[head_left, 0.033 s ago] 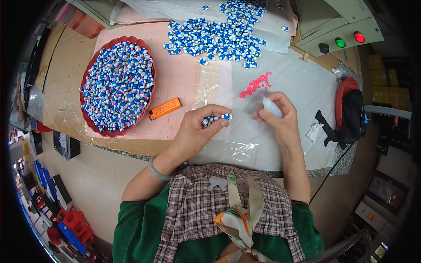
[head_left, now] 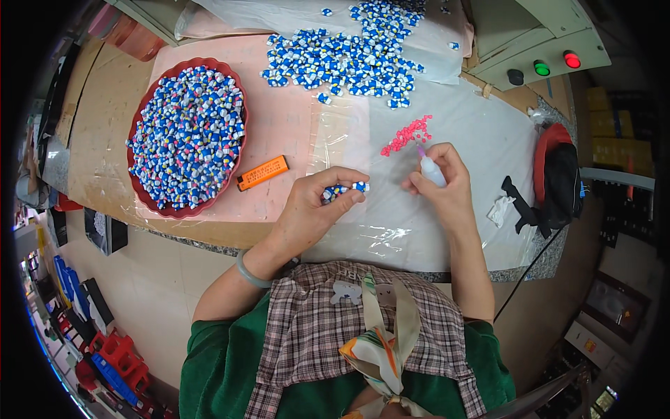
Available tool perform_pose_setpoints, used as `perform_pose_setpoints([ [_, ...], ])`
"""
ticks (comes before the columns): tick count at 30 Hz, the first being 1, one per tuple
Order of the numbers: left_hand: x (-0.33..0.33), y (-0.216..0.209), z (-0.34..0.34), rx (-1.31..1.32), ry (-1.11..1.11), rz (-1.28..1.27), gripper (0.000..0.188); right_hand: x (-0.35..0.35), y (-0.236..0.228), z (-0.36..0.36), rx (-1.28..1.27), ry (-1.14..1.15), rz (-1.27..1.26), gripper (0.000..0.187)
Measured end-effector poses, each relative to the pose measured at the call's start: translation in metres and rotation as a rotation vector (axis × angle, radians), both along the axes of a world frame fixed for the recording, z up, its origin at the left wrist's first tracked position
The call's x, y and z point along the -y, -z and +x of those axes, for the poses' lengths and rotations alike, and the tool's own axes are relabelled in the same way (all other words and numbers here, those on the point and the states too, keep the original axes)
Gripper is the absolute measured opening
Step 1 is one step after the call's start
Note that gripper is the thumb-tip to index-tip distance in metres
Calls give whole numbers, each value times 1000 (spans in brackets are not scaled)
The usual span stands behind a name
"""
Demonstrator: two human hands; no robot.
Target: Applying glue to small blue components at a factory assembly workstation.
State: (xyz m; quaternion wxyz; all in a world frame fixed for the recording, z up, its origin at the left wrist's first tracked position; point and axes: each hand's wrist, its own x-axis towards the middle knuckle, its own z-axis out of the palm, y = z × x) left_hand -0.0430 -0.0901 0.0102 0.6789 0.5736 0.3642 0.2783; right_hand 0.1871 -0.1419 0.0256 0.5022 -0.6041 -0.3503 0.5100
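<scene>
My left hand is closed round a few small blue-and-white pieces, one of them a blue-and-white piece pinched between thumb and forefinger. In my right hand is a small white squeeze bottle with a purple nozzle, gripped by thumb and fingers. Its tip points away from me, at the near edge of a little heap of pink bits. Whether the tip touches a bit, I cannot tell.
A red scalloped tray heaped with similar pieces stands at the left. Beside it lies an orange box-shaped object. More loose blue-and-white pieces spread at the back. A machine panel with lit buttons stands back right, near a black-and-red bag.
My right hand has shifted slightly, bringing the bottle's purple tip to the right and a bit nearer to me. My left hand stays in place with its pieces.
</scene>
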Motion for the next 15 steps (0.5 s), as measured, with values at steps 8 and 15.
perform_pose_setpoints([
  [8,0,-1,-5,-54,76,59,21,-23,12,-19,987,-107,328,16],
  [15,0,1,-7,-68,77,39,21,-29,12,-24,1093,-165,300,20],
])
